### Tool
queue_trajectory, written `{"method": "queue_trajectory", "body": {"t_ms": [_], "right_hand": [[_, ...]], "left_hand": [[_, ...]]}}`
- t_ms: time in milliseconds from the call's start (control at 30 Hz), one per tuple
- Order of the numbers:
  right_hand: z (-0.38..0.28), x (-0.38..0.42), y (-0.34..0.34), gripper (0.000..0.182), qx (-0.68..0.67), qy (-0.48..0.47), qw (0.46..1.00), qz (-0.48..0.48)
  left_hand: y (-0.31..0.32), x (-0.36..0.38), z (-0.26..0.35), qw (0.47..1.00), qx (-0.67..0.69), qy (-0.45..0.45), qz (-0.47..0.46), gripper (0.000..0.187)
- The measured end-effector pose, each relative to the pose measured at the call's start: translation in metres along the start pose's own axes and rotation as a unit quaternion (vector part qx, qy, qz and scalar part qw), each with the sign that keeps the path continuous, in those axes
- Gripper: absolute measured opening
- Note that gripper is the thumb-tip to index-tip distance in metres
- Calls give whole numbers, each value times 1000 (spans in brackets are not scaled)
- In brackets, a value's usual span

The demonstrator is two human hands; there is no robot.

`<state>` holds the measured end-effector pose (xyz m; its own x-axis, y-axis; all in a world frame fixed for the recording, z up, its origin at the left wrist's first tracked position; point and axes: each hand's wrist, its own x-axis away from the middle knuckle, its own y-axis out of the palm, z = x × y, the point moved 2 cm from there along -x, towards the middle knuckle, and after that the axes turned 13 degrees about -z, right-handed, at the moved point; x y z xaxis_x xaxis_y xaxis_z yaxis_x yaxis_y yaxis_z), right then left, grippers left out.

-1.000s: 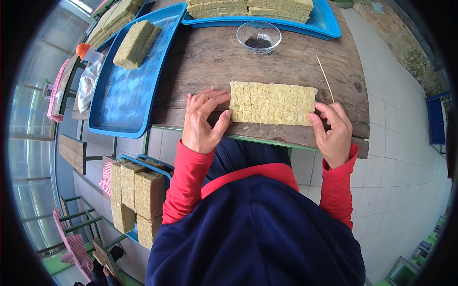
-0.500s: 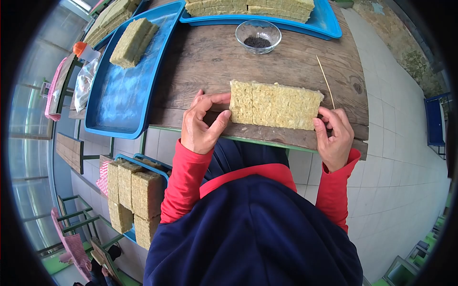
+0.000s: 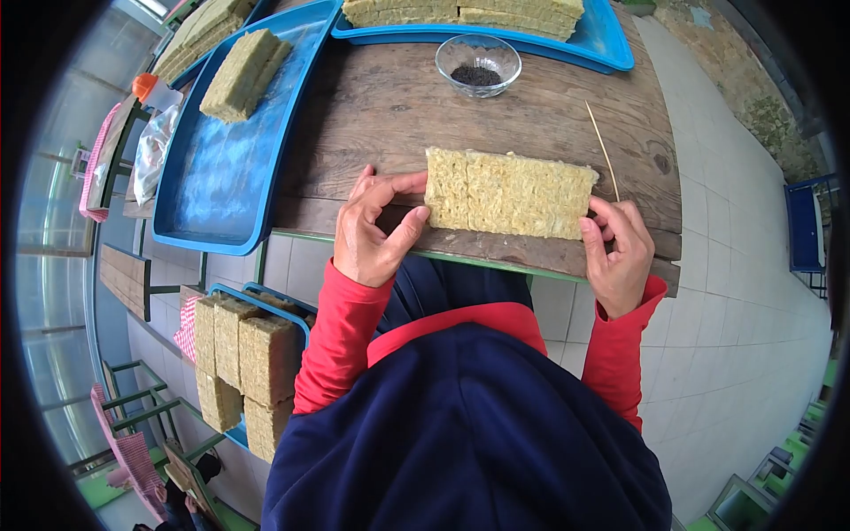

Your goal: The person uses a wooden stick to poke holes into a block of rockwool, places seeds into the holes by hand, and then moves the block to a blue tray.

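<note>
A yellowish, fibrous rockwool slab (image 3: 512,195) with lines scored across it lies at the front edge of the wooden table. My left hand (image 3: 376,221) grips its left end, fingers behind and thumb at the front corner. At the right end, my right hand (image 3: 620,248) holds the slab between thumb and bent fingers. A thin wooden skewer (image 3: 603,149) rests on the boards just beyond my right hand. Behind the slab stands a clear glass bowl (image 3: 479,66) with small black grains, perhaps seeds, at the bottom.
At left, a blue tray (image 3: 208,199) carries a cut rockwool block (image 3: 243,75). Another blue tray (image 3: 611,44) at the back holds more slabs. Stacked blocks (image 3: 266,354) sit low at my left, near a bench (image 3: 124,279). Part of another person (image 3: 181,509) shows at lower left.
The whole view has shifted very slightly. Both hands keep the same hold on the slab, and nothing else has visibly moved.
</note>
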<state>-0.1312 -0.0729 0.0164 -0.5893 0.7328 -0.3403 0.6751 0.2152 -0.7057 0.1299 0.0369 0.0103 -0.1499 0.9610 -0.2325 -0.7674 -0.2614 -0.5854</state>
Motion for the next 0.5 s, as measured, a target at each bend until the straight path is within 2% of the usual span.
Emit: {"method": "queue_trajectory", "body": {"t_ms": [400, 500], "right_hand": [[1, 1, -1, 19, -9, 5, 1000, -3], [-1, 0, -3, 14, -10, -18, 1000, 3]], "left_hand": [[0, 0, -1, 1000, -4, 0, -7, 32], [0, 0, -2, 1000, -5, 4, -10, 33]]}}
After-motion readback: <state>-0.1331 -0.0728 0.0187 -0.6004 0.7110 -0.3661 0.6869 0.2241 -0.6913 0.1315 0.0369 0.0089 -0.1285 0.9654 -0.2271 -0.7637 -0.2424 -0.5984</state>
